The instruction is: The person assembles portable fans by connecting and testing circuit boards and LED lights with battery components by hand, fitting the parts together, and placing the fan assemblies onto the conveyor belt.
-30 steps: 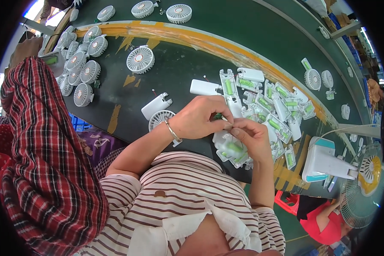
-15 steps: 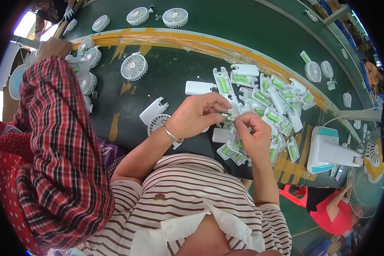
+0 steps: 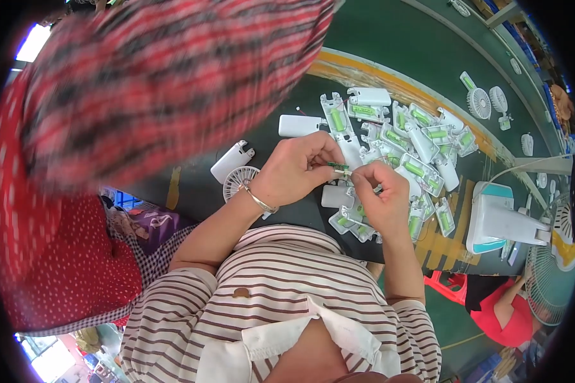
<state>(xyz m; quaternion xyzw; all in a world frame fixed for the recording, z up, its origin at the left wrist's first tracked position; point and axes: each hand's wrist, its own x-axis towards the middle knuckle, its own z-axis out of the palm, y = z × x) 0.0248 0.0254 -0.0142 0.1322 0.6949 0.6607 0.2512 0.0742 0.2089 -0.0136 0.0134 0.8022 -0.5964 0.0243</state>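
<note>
Between the fingertips of both hands is a small green circuit board [image 3: 337,166] with a white connector. My left hand [image 3: 295,167], a bracelet at its wrist, pinches the board's left end. From the other side, my right hand [image 3: 382,191] has thumb and forefinger closed at the connector; thin wires there are too fine to follow. Under my left wrist lies a white round fan head [image 3: 237,181], partly hidden, next to a white handle casing [image 3: 231,161]. A heap of white casings with green battery cells [image 3: 415,167] spreads beyond and right of my hands.
A co-worker's plaid sleeve [image 3: 172,83] stretches across the upper left and hides that part of the bench. A white and teal device [image 3: 492,217] stands at the right, by a large desk fan [image 3: 543,281]. More small fans [image 3: 478,102] lie on the far green strip.
The co-worker's plaid arm has swung up and right, covering the fans at the upper left. My hands stay nearly in place; the circuit board has turned slightly between them.
</note>
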